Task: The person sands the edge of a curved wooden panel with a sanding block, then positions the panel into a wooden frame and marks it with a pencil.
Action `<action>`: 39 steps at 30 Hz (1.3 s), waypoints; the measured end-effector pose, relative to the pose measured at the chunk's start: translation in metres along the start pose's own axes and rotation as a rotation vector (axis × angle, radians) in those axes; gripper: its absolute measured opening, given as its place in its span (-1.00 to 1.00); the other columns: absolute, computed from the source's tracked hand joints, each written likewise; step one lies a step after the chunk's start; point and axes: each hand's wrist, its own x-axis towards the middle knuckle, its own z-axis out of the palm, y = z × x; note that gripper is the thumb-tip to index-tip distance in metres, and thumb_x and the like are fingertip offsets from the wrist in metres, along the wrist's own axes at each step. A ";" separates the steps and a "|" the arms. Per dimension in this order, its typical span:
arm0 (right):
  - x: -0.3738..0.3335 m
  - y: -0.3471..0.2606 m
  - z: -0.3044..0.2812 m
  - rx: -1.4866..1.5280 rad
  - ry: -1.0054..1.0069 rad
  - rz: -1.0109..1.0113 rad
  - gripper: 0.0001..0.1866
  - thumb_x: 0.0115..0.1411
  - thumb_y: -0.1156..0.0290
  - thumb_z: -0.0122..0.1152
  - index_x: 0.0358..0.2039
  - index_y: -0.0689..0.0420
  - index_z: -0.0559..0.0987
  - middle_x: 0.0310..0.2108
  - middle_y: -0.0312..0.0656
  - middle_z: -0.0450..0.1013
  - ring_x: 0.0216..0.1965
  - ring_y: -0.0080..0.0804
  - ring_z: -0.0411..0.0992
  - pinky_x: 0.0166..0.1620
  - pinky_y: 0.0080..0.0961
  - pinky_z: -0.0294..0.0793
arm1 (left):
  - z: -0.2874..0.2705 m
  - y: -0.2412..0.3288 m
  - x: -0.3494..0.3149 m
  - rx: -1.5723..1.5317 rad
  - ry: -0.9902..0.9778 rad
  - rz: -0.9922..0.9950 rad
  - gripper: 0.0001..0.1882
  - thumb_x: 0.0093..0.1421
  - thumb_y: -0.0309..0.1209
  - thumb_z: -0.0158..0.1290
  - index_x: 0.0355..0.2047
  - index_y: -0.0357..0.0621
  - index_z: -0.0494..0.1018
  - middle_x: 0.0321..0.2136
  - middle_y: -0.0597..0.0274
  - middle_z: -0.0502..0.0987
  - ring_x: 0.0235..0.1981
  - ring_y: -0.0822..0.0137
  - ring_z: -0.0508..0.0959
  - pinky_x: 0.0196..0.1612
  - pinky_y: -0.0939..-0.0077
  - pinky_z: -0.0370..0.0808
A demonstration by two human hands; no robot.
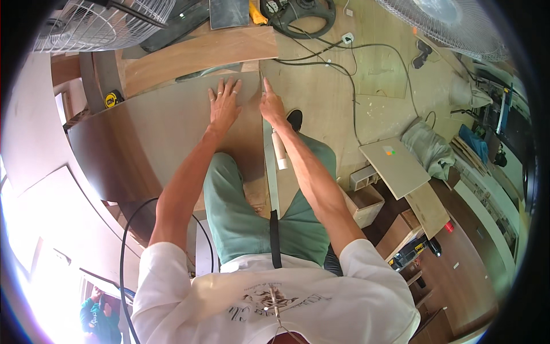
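Observation:
A brown smooth-faced panel (166,123) lies across the left and middle, in front of my knees. My left hand (225,105) rests flat on it with fingers spread, near its far right corner. At the panel's right edge, my right hand (272,106) is closed round a wooden-handled tool (279,150). The pale round handle sticks out toward me below the wrist, and my index finger points forward along the tool. Its thin front part, by the panel edge, is too small to name.
A wooden strip (200,54) and a yellow tape measure (113,98) lie beyond the panel. Fans (103,26) stand at both far corners. Black cables (344,69) cross the floor. Boards (395,166) and an open wooden box (364,203) are at right. Another person (98,315) appears lower left.

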 end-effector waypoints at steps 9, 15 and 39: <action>0.001 -0.008 0.006 0.056 -0.024 0.082 -0.27 0.23 0.47 -0.03 0.40 -0.02 0.00 -0.45 0.21 0.50 -0.34 0.17 0.50 -0.24 -0.05 0.49 | 0.005 0.006 0.015 0.191 -0.187 -0.043 0.13 -0.11 -0.19 0.40 0.39 0.28 -0.06 0.40 0.36 -0.11 0.43 0.05 -0.20 0.14 -0.59 0.17; 0.004 -0.012 0.015 0.048 -0.030 0.058 -0.25 0.21 0.48 0.01 0.40 0.01 0.00 -0.47 0.18 0.49 -0.37 0.15 0.50 -0.27 -0.03 0.48 | 0.012 -0.001 0.017 0.183 -0.219 -0.064 0.14 -0.10 -0.21 0.39 0.39 0.28 -0.09 0.41 0.37 -0.16 0.43 0.02 -0.23 0.14 -0.63 0.14; -0.015 -0.003 0.017 0.023 0.014 -0.048 -0.32 0.28 0.47 -0.08 0.39 0.10 -0.02 -0.46 0.28 0.49 -0.40 0.25 0.49 -0.31 0.02 0.44 | 0.005 0.002 0.014 0.193 -0.174 -0.046 0.10 -0.10 -0.23 0.39 0.38 0.22 -0.04 0.37 0.33 -0.08 0.42 0.01 -0.14 0.13 -0.59 0.20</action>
